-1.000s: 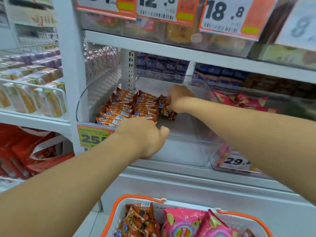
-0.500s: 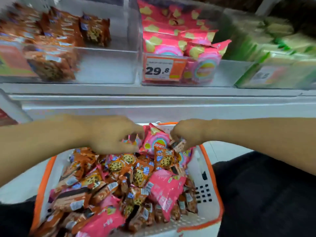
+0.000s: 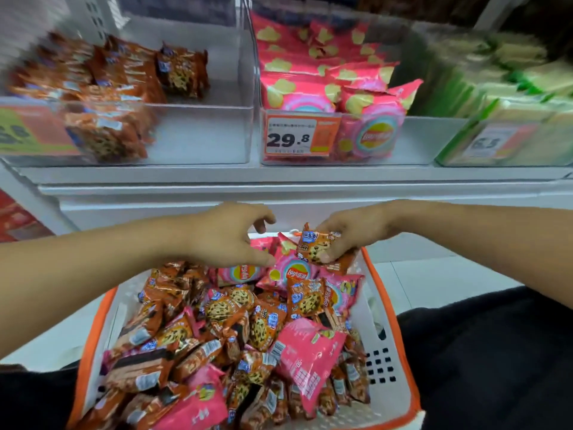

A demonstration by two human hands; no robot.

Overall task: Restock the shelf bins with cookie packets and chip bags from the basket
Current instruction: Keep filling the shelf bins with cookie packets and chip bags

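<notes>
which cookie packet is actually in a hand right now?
The orange cookie packet at the basket's far edge, pinched upright by the right hand. The other cookie packets lie loose in the pile; the left hand holds none.

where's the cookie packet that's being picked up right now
In the head view, the cookie packet is gripped by the right hand over the far end of the basket, just above the pink chip bags.

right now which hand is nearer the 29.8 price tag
Left. The left hand hovers almost straight below the 29.8 price tag; the right hand, gripping a cookie packet, sits below-right.
</notes>
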